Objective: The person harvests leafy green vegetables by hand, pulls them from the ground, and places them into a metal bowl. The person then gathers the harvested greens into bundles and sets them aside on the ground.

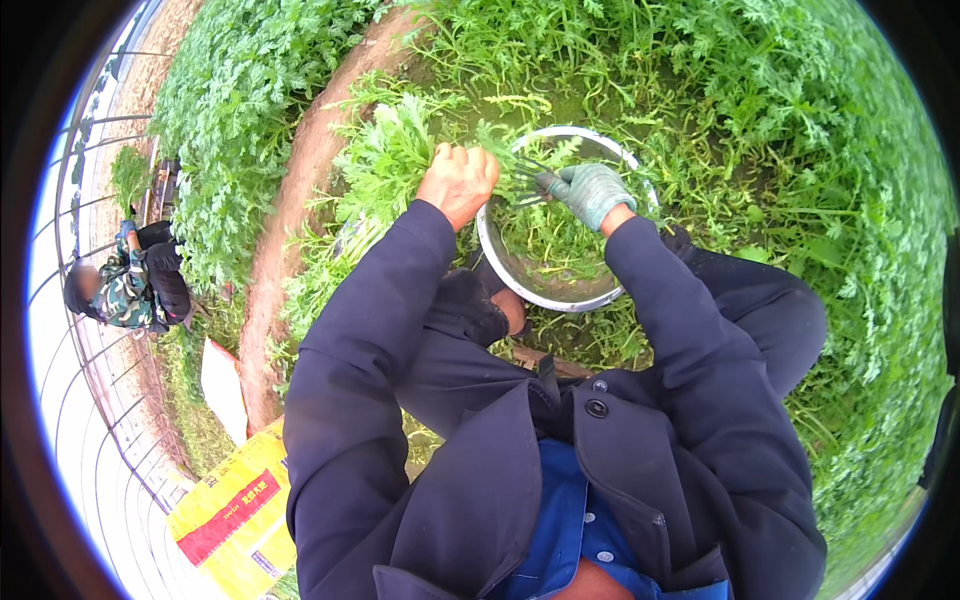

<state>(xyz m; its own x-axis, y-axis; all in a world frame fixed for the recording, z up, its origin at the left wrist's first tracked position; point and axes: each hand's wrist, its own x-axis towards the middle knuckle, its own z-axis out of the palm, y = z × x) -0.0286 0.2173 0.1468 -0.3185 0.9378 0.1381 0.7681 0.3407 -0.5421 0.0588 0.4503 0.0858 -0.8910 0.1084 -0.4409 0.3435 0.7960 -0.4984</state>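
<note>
My left hand [459, 180] is bare and closed in a fist around leafy greens, whose feathery leaves show beyond the knuckles. More cut greens [394, 142], with lobed leaves and pale stems, lie heaped left of it. My right hand [596, 196] wears a grey-green work glove with dark fingertips. Between its fingers it pinches several thin dark strands or tines [531, 178], blurred and fanned towards my left hand; I cannot tell which they are. Below both hands stands a round tub with a pale rim [571, 306], holding loose leaves and stems [555, 247].
Dense green plants [817, 97] grow ahead and right. A bare dirt path [289, 202] curves along the left, beside another plant bed [225, 127]. A person [127, 289] in camouflage sits far left, holding greens. A yellow printed sack [240, 510] and a white sack [223, 390] lie lower left.
</note>
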